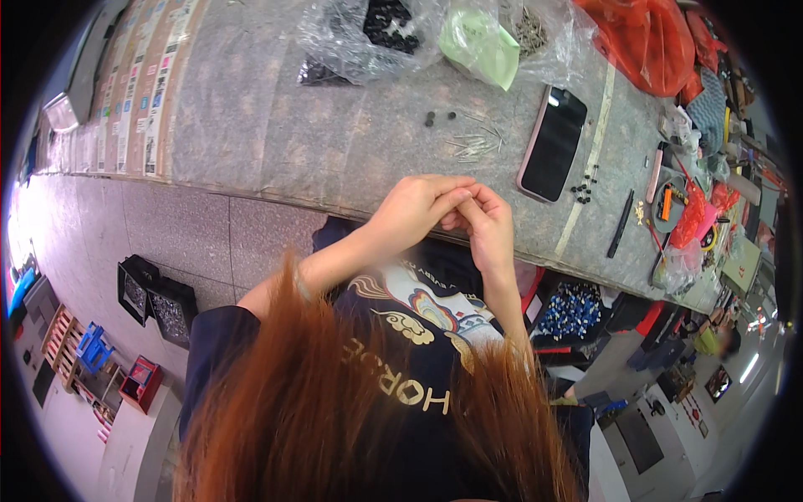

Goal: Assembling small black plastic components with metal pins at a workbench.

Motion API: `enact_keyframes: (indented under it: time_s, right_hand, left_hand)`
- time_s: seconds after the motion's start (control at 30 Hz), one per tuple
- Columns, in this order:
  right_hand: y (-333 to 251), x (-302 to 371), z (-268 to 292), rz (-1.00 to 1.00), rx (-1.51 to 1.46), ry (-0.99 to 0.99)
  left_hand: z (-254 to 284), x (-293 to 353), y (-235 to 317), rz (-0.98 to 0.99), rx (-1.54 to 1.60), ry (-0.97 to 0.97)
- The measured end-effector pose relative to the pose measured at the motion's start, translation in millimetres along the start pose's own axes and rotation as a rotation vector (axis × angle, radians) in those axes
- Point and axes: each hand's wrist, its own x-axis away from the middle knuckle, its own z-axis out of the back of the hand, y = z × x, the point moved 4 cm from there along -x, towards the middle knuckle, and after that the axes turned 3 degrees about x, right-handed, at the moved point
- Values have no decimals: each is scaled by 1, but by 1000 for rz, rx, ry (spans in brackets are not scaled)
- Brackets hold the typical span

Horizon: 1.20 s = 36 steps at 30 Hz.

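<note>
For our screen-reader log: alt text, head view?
A person's left hand and right hand touch by the near edge of a table; whether they hold anything is unclear. Beyond lie thin pins, a phone and plastic bags.

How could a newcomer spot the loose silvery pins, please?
On the grey-covered table, find the dark-screened phone. Just left of it lie the loose silvery pins, long and slender in a spiky scatter, unlike the small round black pieces nearby.

Anything held between the left hand (411, 211) and right hand (492, 236) is hidden. At twelve o'clock, a clear plastic bag (333, 38) is cut off; so, toward two, is a red plastic bag (646, 52). At six, the T-shirt (406, 361) is partly covered by hair (276, 418).
</note>
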Motion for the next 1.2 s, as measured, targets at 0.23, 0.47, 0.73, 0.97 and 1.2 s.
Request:
enact_keyframes:
  time_s: [0.23, 0.47, 0.73, 0.97, 1.2]
  right_hand:
    - [-16, 19, 10, -24, -347, -107]
    - [-28, 38, 2, -10, -673, -384]
    - [-42, 50, 3, 93, -458, -117]
    - [-44, 57, 9, 196, -324, -94]
    - [-43, 58, 8, 132, -398, -106]
  left_hand:
    - [12, 22, 7, 64, 92, 100]
    - [-2, 35, 32, 51, 351, -6]
    - [-3, 39, 38, -70, 295, 146]
    - [-2, 39, 50, -184, 204, 151]
    - [-3, 44, 51, -108, 251, 36]
